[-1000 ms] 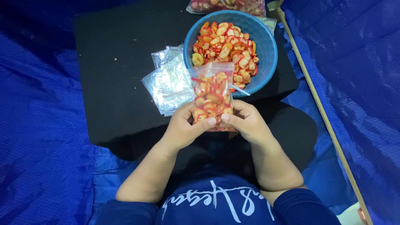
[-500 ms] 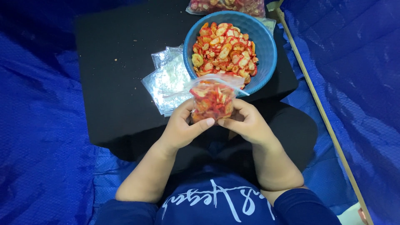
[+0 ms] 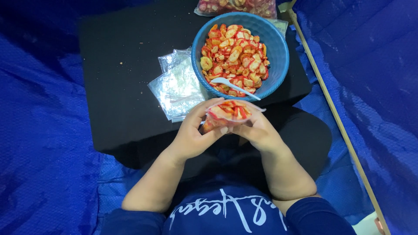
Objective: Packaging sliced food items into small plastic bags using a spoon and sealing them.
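The small clear bag of red-and-yellow snack chips (image 3: 227, 112) sits between both hands, just in front of the person's chest and low over the near edge of the desk (image 3: 117, 100). The left hand (image 3: 193, 135) is curled around the bag's lower side, fingers closed on the plastic with the thumb pressed up against it. The right hand (image 3: 257, 130) is likewise closed on the far side, fingertips pinching near the bag's top. The bag looks tipped nearly flat, its filled body facing up.

To handle this well, it seems wise to keep the mouth of the bag uppermost, grip the plastic above the chips rather than on them, and squeeze gently, since the pieces look brittle and the film thin.

Just beyond the hands stands a blue bowl (image 3: 278, 48) heaped with the same chips, a white plastic spoon (image 3: 233, 85) resting on its near side. To the left of the bowl, ahead of the left hand, lies a stack of empty clear bags (image 3: 176, 85). Past the bowl, at the far edge, another filled bag (image 3: 237, 6) is partly visible. Blue tarpaulin (image 3: 43, 130) surrounds everything.
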